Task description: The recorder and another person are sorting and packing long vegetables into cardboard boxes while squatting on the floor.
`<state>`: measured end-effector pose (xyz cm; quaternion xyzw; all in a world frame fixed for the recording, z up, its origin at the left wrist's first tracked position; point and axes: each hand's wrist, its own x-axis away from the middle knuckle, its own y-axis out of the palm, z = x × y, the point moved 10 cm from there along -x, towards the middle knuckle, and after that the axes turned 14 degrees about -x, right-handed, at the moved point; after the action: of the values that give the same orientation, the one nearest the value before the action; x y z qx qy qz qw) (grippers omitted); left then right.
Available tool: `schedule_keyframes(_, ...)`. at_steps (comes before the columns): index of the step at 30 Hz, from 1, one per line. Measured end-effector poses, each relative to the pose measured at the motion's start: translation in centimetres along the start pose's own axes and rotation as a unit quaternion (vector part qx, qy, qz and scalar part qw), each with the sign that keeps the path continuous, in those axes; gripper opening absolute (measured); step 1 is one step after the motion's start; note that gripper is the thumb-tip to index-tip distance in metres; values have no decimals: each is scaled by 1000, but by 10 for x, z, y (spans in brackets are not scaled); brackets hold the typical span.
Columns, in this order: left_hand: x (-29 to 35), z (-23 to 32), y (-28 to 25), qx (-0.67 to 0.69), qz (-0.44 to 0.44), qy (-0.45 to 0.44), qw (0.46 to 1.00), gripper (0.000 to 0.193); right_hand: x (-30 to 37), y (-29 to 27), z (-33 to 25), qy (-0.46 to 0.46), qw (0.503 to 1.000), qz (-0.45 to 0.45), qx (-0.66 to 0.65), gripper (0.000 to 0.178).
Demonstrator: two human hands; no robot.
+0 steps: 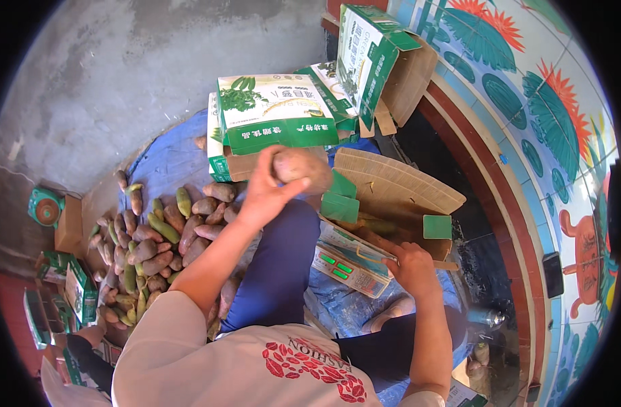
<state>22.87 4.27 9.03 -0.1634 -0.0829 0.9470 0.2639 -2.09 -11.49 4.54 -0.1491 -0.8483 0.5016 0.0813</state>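
My left hand [259, 197] is raised above my bent knee [276, 251], thumb and fingers spread around a thick reddish-brown root [302, 169], open only as wide as the root's girth. The root sits in that grip and juts out to the right of my fingers, a little blurred, near the green flap of the open carton [402, 180] between my two hands.

My right hand [412, 266] is lower and further right, at the carton's near edge, its fingers bent toward the inside; I can't tell whether they have hold of anything. Just beyond those fingertips, green and brownish roots [375, 224] lie in the carton. A green-lit display [334, 266] shows to the left of my right hand.

Left of my left hand, a big pile of roots [148, 254] spreads over a blue sheet [168, 152]. Beyond that hand lies a white-and-green box [276, 102].
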Motion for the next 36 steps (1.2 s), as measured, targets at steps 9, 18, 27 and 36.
schedule_keyframes(9, 13, 66, 143, -290, -152, 170, 930, 69, 3, 7, 7, -4, 999, 38, 33, 19)
schedule_keyframes(18, 22, 61, 164, -374, -145, 270, 875, 51, 3, 12, 8, -17, 998, 32, 42, 22)
schedule_keyframes(27, 17, 27, -13, -299, 41, 186, 935, 35, 3, 13, 9, -9, 1000, 28, 10, 26)
schedule_keyframes(36, 148, -208, -129, -505, -72, -42, 859, 29, 3, 7, 6, 3, 999, 32, -6, 27)
